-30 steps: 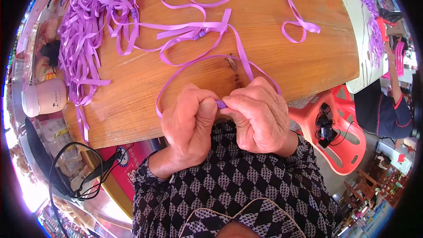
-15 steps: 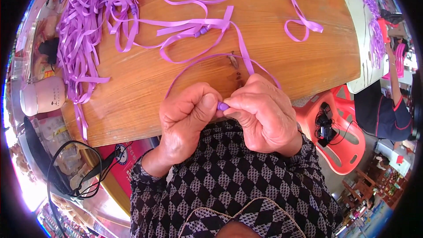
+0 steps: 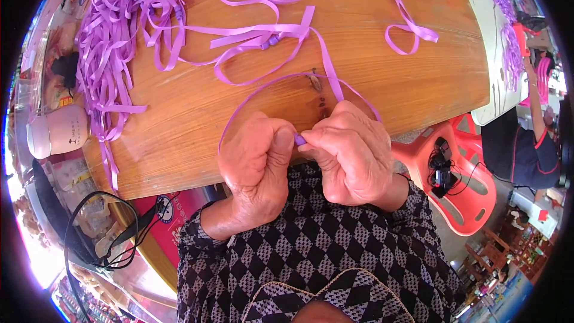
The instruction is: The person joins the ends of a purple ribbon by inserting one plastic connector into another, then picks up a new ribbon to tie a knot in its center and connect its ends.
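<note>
Both hands meet at the near edge of the wooden table [image 3: 418, 84], pinching one small purple bead [image 3: 299, 139] between them. The left hand [image 3: 258, 164] presses its thumb against the bead from one side, fingers curled shut; the right hand [image 3: 353, 158] closes thumb and forefinger on it from the other. From that pinch a purple ribbon [image 3: 263, 91] arcs out over the table in a loop, leaving on the left hand's side and coming back behind the right hand's knuckles. Farther out lie loose ribbon strands with a couple of beads [image 3: 270, 40] on them, and beyond the left hand a thick heap of purple ribbons [image 3: 113, 42]. Well off to the right — past the table's edge — stands a red plastic stool [image 3: 454, 173].
</note>
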Demonstrator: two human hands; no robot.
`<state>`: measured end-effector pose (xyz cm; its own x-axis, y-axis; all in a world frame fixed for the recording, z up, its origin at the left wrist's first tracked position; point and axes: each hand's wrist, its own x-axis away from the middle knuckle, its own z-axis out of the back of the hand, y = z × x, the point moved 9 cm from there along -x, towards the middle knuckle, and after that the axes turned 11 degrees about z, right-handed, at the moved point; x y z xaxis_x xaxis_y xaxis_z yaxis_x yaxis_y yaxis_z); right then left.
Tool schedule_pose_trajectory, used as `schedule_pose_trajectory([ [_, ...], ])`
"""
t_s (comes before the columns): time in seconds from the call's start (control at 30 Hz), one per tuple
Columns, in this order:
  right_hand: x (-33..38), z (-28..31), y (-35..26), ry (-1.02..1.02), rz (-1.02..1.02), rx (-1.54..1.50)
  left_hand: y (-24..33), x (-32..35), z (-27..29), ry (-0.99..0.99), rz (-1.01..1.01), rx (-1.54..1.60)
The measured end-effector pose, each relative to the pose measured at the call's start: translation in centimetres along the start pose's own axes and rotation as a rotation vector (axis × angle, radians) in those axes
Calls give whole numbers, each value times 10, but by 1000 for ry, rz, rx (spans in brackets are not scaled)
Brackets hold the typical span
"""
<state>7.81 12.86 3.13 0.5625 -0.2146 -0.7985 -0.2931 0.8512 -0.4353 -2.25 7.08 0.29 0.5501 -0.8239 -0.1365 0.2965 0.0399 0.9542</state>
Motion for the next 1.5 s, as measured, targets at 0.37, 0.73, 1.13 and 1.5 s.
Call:
schedule_pose_trajectory([
  [0.37, 2, -9, 2, -24, -10, -67, 8, 1, 4, 61, -142, -61],
  [0.73, -12, 9, 0, 12, 56, 40, -16, -3, -4, -316, 435, 537],
  [1.13, -12, 1, 13, -23, -92, -160, 17, -6, 11, -143, -135, -25],
  [1.5, -11, 3, 7, -48, -46, -59, -15, -2, 4, -241, 254, 264],
])
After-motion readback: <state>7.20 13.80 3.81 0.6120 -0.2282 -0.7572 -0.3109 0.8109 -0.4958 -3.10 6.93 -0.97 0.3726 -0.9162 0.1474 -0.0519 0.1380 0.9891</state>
